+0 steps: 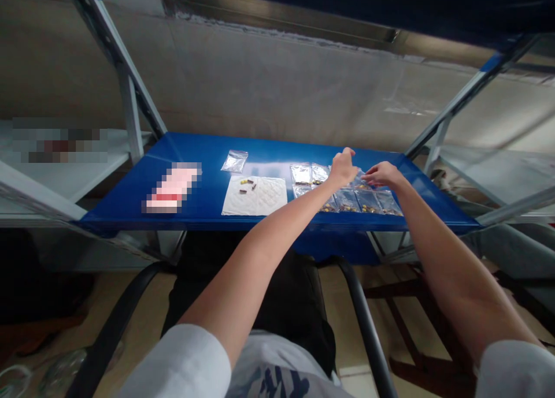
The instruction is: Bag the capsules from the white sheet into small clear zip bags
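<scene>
My left hand (342, 168) hangs above the rows of small clear zip bags (347, 200), its fingers drawn together. My right hand (384, 174) reaches in from the right, its fingertips close to a bag (361, 181) near the left hand. Whether either hand holds a bag cannot be told. The bags contain small dark and yellow capsules. To their left, several capsules (247, 183) lie on a white quilted sheet (260, 197). Behind that sheet lies a clear bag (235, 161) with no visible contents.
A pixelated pink-and-red package (172, 187) lies on the blue metal shelf (203, 155). Grey-and-blue metal uprights (125, 97) frame the shelf, and a plastic sheet (260, 92) hangs behind it. Black chair arms (364, 328) lie below, near my white sleeves (182, 363).
</scene>
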`<state>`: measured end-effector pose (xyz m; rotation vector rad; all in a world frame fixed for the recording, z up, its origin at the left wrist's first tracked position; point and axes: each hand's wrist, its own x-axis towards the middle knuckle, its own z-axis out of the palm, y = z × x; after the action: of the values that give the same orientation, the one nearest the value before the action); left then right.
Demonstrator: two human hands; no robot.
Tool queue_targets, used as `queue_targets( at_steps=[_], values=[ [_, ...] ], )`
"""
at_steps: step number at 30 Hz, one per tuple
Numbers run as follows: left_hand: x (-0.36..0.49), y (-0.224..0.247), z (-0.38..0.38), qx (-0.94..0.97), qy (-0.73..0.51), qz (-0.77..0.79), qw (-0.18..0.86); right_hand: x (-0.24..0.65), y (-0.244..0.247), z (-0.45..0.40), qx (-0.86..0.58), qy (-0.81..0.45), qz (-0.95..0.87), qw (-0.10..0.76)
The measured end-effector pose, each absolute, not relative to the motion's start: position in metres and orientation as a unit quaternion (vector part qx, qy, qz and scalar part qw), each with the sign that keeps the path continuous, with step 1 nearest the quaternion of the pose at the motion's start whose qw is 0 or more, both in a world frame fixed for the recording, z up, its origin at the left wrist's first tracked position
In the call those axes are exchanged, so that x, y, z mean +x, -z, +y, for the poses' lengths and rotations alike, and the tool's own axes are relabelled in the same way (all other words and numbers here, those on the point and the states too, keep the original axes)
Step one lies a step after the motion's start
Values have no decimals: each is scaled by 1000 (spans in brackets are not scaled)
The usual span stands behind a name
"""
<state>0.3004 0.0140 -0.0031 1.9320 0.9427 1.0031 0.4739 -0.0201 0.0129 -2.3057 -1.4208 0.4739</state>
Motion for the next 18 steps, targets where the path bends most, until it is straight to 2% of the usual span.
queue_targets(
  at_steps=[4,6,8,10,13,15,18],
  values=[
    [235,-13,7,741,-433,348,377,452,-38,-38,-845,-25,-528,85],
    [183,-18,-2,734,-451,337,381,426,-50,-72,-805,45,-582,106],
    [124,-17,-16,713,-480,339,383,385,-51,-124,-746,61,-643,160],
    [66,-13,-32,660,-523,386,377,329,-37,-188,-650,-19,-736,186],
    [-2,-2,-57,561,-574,455,386,241,3,-278,-486,-206,-847,59],
    [-28,4,-68,499,-605,478,396,200,27,-318,-434,-259,-862,-30],
    [-45,4,-75,459,-627,483,404,176,43,-341,-419,-280,-863,-33]
  ],
)
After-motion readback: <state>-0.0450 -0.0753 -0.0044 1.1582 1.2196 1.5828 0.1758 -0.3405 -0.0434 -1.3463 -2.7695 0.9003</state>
